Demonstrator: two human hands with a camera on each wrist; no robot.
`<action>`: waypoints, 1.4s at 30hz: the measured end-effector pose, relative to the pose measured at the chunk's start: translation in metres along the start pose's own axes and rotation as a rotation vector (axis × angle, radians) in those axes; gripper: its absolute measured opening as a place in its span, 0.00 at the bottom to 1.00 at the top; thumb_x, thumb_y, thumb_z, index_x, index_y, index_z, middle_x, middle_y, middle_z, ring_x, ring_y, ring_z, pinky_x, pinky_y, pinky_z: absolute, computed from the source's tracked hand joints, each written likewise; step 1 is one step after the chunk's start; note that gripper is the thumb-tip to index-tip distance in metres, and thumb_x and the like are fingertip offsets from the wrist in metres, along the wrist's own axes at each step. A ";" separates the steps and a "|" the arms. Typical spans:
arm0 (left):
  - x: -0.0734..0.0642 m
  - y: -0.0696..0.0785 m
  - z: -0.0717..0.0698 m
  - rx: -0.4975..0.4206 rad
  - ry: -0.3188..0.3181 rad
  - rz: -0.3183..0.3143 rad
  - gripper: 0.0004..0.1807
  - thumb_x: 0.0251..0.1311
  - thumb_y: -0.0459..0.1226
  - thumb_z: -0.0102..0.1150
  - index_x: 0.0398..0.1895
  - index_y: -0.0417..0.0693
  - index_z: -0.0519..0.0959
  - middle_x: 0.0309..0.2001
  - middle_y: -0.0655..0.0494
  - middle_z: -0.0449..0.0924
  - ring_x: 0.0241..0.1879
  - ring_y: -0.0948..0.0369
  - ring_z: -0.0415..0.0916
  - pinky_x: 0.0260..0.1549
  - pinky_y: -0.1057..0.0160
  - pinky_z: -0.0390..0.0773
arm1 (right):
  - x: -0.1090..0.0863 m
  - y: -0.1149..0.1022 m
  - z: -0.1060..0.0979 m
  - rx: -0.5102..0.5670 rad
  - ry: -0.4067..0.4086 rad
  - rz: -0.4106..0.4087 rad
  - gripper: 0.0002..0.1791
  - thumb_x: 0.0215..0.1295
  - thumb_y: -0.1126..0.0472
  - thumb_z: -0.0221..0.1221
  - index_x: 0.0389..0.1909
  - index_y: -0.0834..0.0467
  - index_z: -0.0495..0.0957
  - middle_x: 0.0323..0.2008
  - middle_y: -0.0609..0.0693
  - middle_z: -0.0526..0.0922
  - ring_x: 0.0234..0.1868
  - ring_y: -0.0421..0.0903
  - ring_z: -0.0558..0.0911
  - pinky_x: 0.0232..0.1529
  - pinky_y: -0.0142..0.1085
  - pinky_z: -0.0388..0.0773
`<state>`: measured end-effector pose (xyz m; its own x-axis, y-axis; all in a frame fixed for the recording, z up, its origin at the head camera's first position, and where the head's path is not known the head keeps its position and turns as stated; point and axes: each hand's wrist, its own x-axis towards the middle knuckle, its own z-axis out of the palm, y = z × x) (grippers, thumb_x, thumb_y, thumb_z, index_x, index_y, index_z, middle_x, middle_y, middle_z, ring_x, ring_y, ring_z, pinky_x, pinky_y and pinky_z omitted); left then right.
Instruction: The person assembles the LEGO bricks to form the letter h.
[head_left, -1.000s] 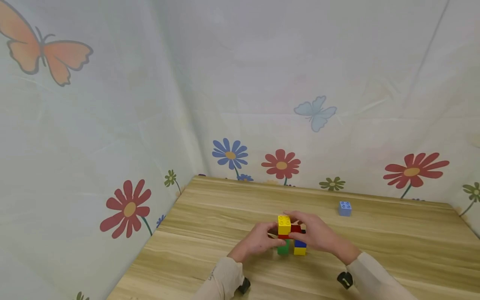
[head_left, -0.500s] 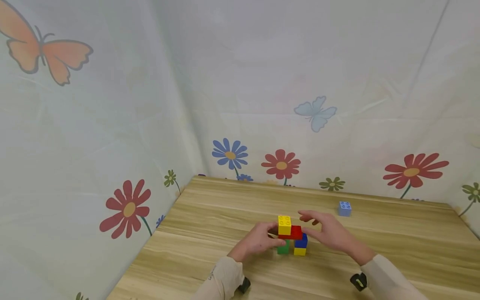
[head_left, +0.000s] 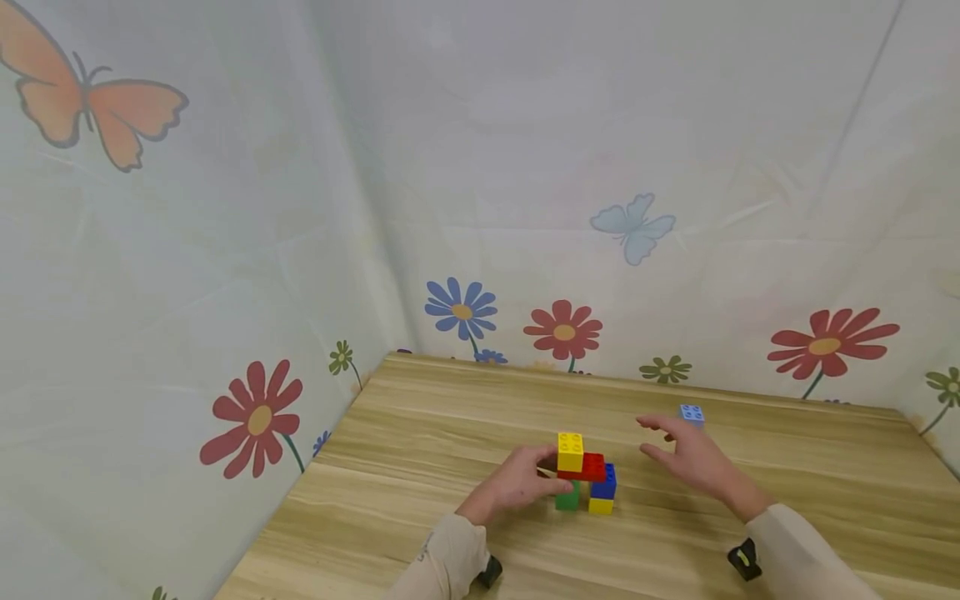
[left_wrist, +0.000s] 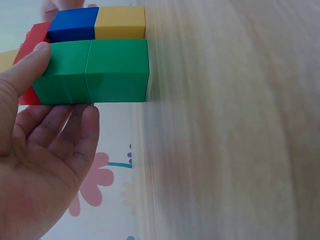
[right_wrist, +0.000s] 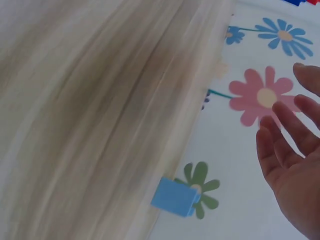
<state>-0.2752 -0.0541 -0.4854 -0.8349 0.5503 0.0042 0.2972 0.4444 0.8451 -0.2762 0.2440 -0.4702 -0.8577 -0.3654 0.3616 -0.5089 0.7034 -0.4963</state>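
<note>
My left hand [head_left: 516, 480] grips the left side of a toy-brick structure. In the left wrist view the thumb lies on the upper green brick [left_wrist: 65, 72], with the fingers behind. Below it is another green brick [left_wrist: 117, 70]. A red brick [head_left: 593, 467] bridges this column and a blue brick [head_left: 603, 483], which sits on a yellow brick [head_left: 601, 505]. Another yellow brick [head_left: 570, 452] tops the red one's left end. My right hand [head_left: 693, 458], fingers loosely spread and holding nothing, is over the table right of the structure, partly covering a light blue brick [head_left: 692, 413].
The structure stands on a wooden table [head_left: 450, 400]. A white cloth [head_left: 510, 167] printed with flowers and butterflies hangs behind and to the left. In the right wrist view the light blue brick [right_wrist: 175, 196] lies near the table's far edge.
My right hand has let go of the structure and moved right, towards the light blue brick. My left hand keeps its hold, and the structure stays in place.
</note>
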 end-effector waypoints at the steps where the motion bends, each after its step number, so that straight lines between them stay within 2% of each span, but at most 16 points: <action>1: 0.000 0.000 0.000 0.000 0.000 0.000 0.20 0.56 0.45 0.66 0.53 0.57 0.77 0.42 0.68 0.78 0.41 0.69 0.74 0.44 0.67 0.75 | 0.000 0.004 0.000 -0.024 0.010 0.000 0.22 0.60 0.64 0.63 0.56 0.63 0.74 0.52 0.59 0.78 0.51 0.58 0.76 0.45 0.51 0.75; 5: 0.000 0.000 0.000 -0.001 -0.002 -0.004 0.20 0.56 0.45 0.66 0.52 0.57 0.77 0.42 0.69 0.78 0.41 0.69 0.74 0.44 0.68 0.74 | 0.000 0.018 -0.003 -0.111 0.059 -0.014 0.22 0.58 0.65 0.65 0.54 0.65 0.75 0.51 0.61 0.77 0.52 0.62 0.74 0.48 0.56 0.72; 13: -0.002 0.002 0.000 -0.010 -0.006 -0.013 0.20 0.56 0.45 0.66 0.52 0.57 0.77 0.42 0.69 0.78 0.41 0.69 0.74 0.43 0.68 0.74 | -0.001 0.045 -0.007 -0.159 0.133 -0.074 0.22 0.53 0.68 0.67 0.49 0.69 0.76 0.49 0.66 0.76 0.50 0.65 0.73 0.49 0.59 0.69; 18: -0.003 0.004 0.000 -0.013 -0.003 -0.029 0.19 0.55 0.45 0.66 0.51 0.58 0.78 0.41 0.69 0.78 0.40 0.70 0.74 0.43 0.68 0.74 | 0.000 0.058 -0.010 -0.175 0.116 -0.051 0.24 0.52 0.67 0.67 0.51 0.71 0.75 0.53 0.70 0.72 0.52 0.70 0.70 0.49 0.61 0.66; 24: -0.002 0.003 -0.001 -0.011 -0.004 -0.030 0.19 0.56 0.45 0.66 0.51 0.58 0.78 0.41 0.69 0.78 0.40 0.69 0.74 0.43 0.68 0.74 | 0.003 0.064 -0.014 -0.168 0.117 -0.031 0.28 0.49 0.68 0.68 0.52 0.73 0.73 0.54 0.74 0.70 0.53 0.72 0.68 0.50 0.62 0.65; 30: 0.000 0.002 0.001 -0.007 -0.008 -0.036 0.20 0.56 0.45 0.66 0.52 0.58 0.77 0.42 0.69 0.77 0.40 0.69 0.73 0.44 0.68 0.74 | 0.004 0.073 -0.015 -0.155 0.077 0.021 0.29 0.50 0.69 0.68 0.53 0.75 0.71 0.55 0.75 0.68 0.54 0.73 0.67 0.52 0.62 0.64; 42: 0.000 0.001 0.000 -0.017 -0.003 -0.055 0.20 0.56 0.45 0.66 0.53 0.59 0.77 0.42 0.69 0.77 0.40 0.68 0.73 0.44 0.68 0.74 | 0.003 0.093 -0.013 -0.110 0.047 0.071 0.31 0.51 0.70 0.66 0.55 0.78 0.67 0.55 0.77 0.67 0.53 0.73 0.69 0.50 0.61 0.67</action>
<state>-0.2748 -0.0532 -0.4845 -0.8482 0.5278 -0.0442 0.2429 0.4618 0.8531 -0.3253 0.3165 -0.5053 -0.8855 -0.2854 0.3667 -0.4340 0.7901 -0.4329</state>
